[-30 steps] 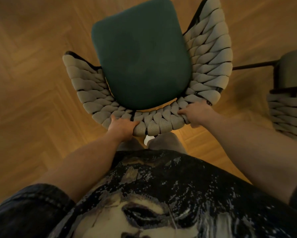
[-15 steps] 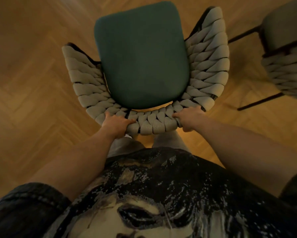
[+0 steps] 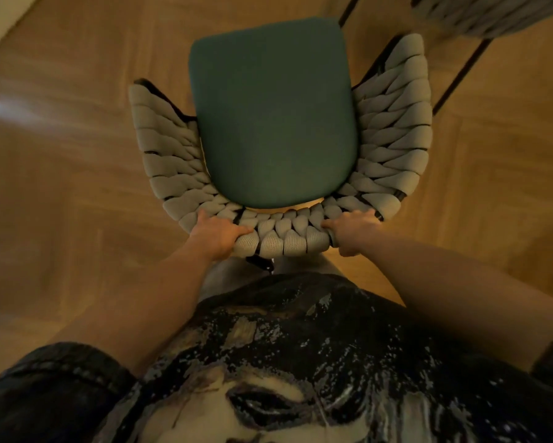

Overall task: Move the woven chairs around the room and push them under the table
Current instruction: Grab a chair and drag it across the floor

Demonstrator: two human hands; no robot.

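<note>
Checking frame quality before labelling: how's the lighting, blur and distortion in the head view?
Head view: dim, warm light; wide-angle bending at the edges. A glare patch on the floor at left. The second chair top right is smeared by motion blur; floor planks are soft too. The seat and both hands, left and right, read fairly sharp.

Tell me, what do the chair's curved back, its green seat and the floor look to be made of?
The chair's back looks like thick knitted fabric cord, pale beige, wrapped over a dark frame: a fine knit texture shows. The green seat seems a matte cloth cushion, soft-edged with no shine. The floor looks like varnished wood parquet: angled planks with grain and a glossy highlight.
</note>
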